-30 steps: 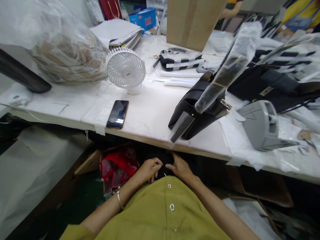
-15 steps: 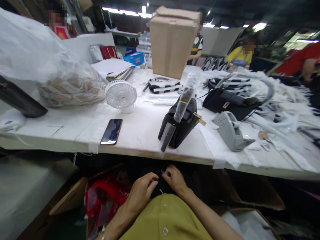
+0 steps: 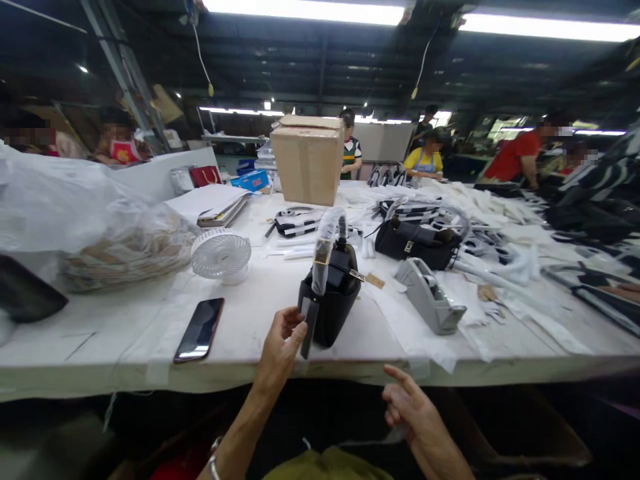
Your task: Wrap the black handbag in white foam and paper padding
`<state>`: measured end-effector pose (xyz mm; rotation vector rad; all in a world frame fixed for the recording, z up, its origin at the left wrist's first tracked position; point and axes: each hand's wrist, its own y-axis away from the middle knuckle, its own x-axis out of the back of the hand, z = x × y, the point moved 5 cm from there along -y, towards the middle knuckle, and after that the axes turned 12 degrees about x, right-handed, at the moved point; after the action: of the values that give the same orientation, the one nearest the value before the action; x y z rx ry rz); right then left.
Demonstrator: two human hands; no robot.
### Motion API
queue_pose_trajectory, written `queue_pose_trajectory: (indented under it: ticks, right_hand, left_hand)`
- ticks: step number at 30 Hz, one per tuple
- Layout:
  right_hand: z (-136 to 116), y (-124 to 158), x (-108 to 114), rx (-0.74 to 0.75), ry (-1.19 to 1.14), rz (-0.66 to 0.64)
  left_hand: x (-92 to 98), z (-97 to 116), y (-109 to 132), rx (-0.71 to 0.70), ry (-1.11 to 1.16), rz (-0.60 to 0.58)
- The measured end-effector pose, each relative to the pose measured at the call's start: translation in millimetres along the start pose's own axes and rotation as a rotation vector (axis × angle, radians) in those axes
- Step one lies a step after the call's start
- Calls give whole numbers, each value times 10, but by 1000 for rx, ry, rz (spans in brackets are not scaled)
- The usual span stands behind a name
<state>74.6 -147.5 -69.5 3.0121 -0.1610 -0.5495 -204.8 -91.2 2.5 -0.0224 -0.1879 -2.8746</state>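
A black handbag stands near the table's front edge, its arched handle wrapped in clear plastic. At the near end of that handle, a dark strap tab hangs down the bag's side. My left hand is beside this tab, thumb and fingers apart; whether the fingertips touch it I cannot tell. In front of the table edge, my right hand has its index finger stretched out and the other fingers curled. A thin translucent strip trails from the curled fingers. A tan tag lies against the bag's right side.
Left of the bag lie a phone and a white fan. A grey tape dispenser and another black handbag are to the right. Behind stands a cardboard box. Several people work farther back.
Both hands have come up from my lap and moved apart. My left hand has reached the handbag's side; my right hand has moved right, with its index finger extended. The view has tilted up.
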Motion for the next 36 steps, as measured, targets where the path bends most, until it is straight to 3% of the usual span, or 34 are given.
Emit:
queue_pose_trajectory:
  ticks: [3, 5, 11, 14, 19, 23, 25, 32, 36]
  right_hand:
    - [-146, -87, -63, -85, 130, -92]
    - [-247, -181, -229, -99, 267, -148]
    - [-567, -523, -1074, 178, 553, -320]
    - [-557, -632, -1311, 266, 602, -340]
    - [-507, -695, -1467, 285, 575, -354]
    - [-508, -735, -1548, 220, 501, -317]
    - [-504, -763, -1576, 211, 524, -301]
    - [-455, -821, -1679, 212, 568, -293]
    - [-418, -808, -1716, 227, 586, -246]
  left_hand:
    - [26, -39, -80, 24, -1, 33]
    - [39, -48, -136, 33, -18, 46]
    - [3, -78, -291, 97, -20, -105]
    - [-18, -25, -329, 115, 9, -147]
    - [-74, 165, -313, 59, -46, -142]
    - [-72, 265, -224, -50, -211, 18]
    - [-64, 267, -181, -93, -266, 88]
    - [-50, 194, -157, -105, -274, 108]
    - [-32, 220, -115, -191, -335, 172]
